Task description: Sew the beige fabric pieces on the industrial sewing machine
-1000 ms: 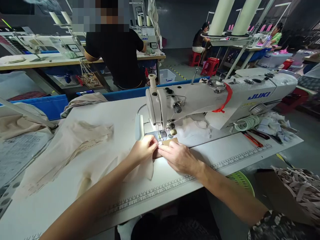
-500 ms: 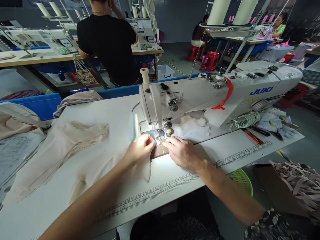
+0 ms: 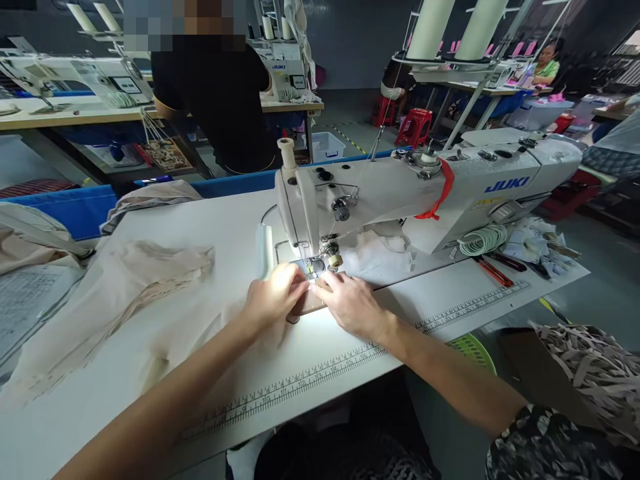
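My left hand (image 3: 274, 295) is closed in a pinch just left of the presser foot (image 3: 315, 267) of a white sewing machine (image 3: 370, 193). Thin beige fabric (image 3: 225, 330) runs from under that hand and spreads left across the table. My right hand (image 3: 350, 305) lies just right of the foot, thumb and fingers pinched together; whatever they hold is hidden. The fingertips of both hands almost meet in front of the needle. Between them and below shows a tan-brown flat surface (image 3: 309, 303).
More beige fabric (image 3: 125, 287) lies at left. Crumpled pale cloth (image 3: 375, 250) rests under the machine arm. Red-handled snips (image 3: 495, 272), a coiled pale green cord (image 3: 483, 240) and scraps lie at right. A ruler strip (image 3: 300, 383) follows the front edge. Ahead sits a person in black (image 3: 210, 100).
Both hands have come closer together at the presser foot, my right fingertips moving up toward the left ones. A small white piece by my left fingertips is now mostly covered. The view has shifted slightly.
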`<state>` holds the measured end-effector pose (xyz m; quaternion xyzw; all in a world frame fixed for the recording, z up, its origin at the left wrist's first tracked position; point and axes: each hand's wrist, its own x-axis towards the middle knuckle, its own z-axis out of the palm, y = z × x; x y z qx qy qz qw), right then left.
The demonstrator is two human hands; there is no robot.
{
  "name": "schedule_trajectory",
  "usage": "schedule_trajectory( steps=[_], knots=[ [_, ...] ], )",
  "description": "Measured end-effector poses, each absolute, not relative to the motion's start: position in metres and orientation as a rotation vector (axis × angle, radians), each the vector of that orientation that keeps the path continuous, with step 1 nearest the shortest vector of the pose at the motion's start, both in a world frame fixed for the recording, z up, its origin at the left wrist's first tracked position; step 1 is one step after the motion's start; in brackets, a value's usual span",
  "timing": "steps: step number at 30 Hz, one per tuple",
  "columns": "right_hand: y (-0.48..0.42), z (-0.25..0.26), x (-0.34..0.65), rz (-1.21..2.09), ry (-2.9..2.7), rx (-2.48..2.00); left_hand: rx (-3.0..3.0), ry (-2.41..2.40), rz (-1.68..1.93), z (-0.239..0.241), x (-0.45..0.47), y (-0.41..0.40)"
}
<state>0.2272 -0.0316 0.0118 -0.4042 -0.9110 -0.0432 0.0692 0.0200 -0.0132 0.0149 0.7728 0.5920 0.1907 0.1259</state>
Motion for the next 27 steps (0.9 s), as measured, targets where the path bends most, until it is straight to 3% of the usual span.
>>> schedule_trajectory(
  steps=[7, 27],
  knots=[
    [-0.030, 0.012, 0.226, -0.109, -2.751, -1.204, 3.024, 1.349, 0.814, -0.004, 0.029, -0.052],
    [-0.017, 0.005, 0.237, 0.022, -2.506, -1.300, 2.991, 1.333, 0.756, -0.020, 0.021, -0.027]
  ],
)
